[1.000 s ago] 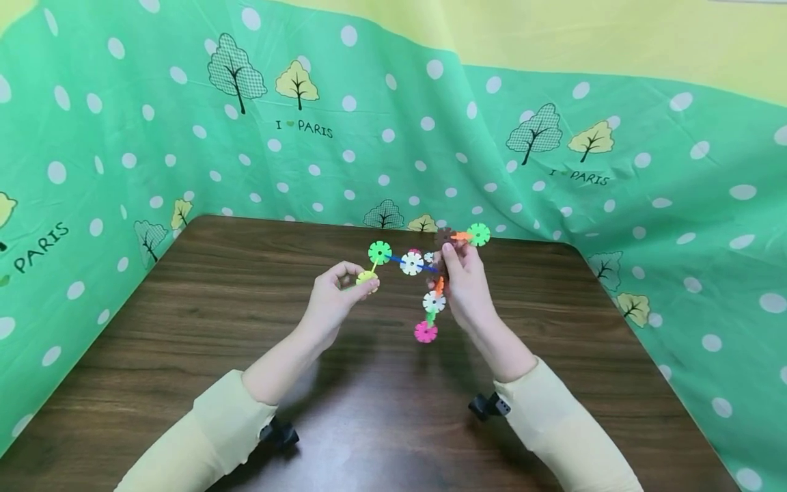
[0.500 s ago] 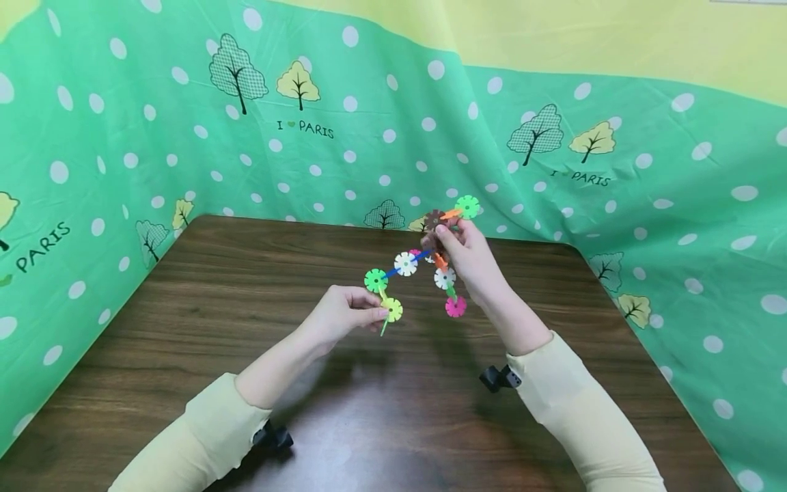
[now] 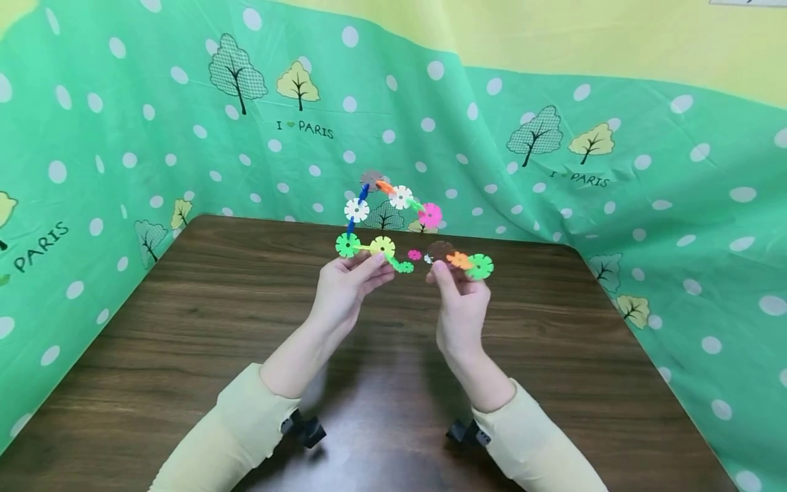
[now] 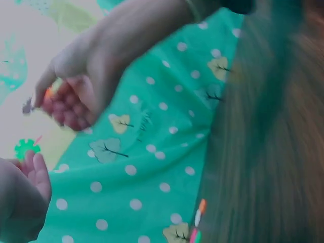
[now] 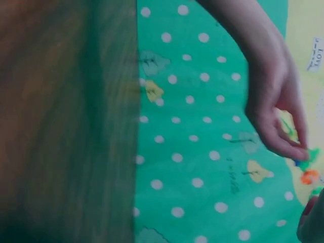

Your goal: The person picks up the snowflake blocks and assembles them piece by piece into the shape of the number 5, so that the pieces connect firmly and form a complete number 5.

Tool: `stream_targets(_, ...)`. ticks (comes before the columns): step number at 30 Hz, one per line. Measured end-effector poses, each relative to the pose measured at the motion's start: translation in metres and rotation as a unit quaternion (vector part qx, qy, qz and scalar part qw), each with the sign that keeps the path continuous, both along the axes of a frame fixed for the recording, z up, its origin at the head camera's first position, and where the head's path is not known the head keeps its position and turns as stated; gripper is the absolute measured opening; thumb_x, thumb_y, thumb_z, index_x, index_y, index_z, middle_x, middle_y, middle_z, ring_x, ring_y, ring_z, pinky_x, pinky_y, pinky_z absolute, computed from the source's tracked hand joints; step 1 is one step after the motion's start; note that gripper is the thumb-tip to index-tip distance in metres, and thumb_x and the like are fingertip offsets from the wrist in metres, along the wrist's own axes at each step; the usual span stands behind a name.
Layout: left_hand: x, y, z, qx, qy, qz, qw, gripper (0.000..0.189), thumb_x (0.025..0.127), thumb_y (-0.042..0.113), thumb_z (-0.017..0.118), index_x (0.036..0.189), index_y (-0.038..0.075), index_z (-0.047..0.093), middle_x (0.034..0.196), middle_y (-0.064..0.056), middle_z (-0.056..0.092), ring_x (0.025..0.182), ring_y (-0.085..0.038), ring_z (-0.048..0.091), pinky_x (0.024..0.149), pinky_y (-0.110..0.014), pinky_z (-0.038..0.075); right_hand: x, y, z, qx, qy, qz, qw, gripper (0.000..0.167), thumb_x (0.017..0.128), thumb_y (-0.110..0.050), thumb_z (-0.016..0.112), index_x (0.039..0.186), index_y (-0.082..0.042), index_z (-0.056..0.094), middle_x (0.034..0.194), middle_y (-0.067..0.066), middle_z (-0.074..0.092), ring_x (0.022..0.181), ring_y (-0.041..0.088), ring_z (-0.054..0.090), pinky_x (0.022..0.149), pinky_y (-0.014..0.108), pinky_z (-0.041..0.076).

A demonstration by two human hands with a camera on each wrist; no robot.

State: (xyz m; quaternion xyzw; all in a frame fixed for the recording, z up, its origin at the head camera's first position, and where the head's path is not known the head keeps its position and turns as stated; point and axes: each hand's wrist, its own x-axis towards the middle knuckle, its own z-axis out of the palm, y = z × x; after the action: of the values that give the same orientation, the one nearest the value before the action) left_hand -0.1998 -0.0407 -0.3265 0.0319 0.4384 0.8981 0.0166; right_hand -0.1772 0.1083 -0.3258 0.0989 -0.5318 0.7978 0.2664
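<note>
My left hand [image 3: 353,287] pinches a yellow snowflake disc [image 3: 382,248] in the head view. From it runs a chain of interlocking discs: green [image 3: 348,244], white [image 3: 356,210], grey-brown [image 3: 371,180], white [image 3: 401,197] and pink [image 3: 430,215], joined by edge-on blue, orange and green pieces. On the yellow disc's right a short green piece [image 3: 404,267] sticks out. My right hand [image 3: 462,314] pinches a brown disc [image 3: 440,251], with an orange disc [image 3: 459,260] and a green disc [image 3: 481,266] joined on its right. Both hands are above the table.
A small pink disc [image 3: 415,255] and a small white disc [image 3: 428,259] lie toward the back of the dark wooden table [image 3: 215,328]. Behind it hangs a green dotted curtain [image 3: 344,143]. A black wrist camera [image 3: 304,429] sits by the left cuff.
The chain's grey-brown part has come away from my right hand and now stands up to the left. My left hand has risen; the right hand has lowered, keeping the brown, orange and green discs.
</note>
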Motion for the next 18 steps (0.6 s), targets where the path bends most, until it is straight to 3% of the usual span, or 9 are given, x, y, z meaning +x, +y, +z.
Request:
stream_targets(9,0.006,0.012,0.01,0.087,0.016,0.036,0.9954,0.006,0.085,0.006,0.069,0.082,0.003,0.065,0.077,-0.008,0.071,0.076,-0.017,0.07,0.086,-0.037,0.053,0.002,-0.021,-0.012,-0.033,-0.025,0.035,0.9985,0.004,0.085,-0.003,0.067,0.087,-0.006,0.065,0.074,0.001,0.064,0.066,0.014,0.058,0.07,0.025,0.05)
stream_targets(18,0.006,0.019,0.007,0.099,0.064,0.071,0.9905,0.009,0.087,0.0,0.065,0.087,0.006,0.071,0.082,-0.006,0.072,0.077,-0.016,0.07,0.085,-0.036,0.054,0.004,-0.028,-0.011,-0.021,-0.024,0.024,0.9992,0.008,0.083,-0.002,0.069,0.09,-0.006,0.066,0.075,0.0,0.065,0.068,0.013,0.059,0.065,0.023,0.05)
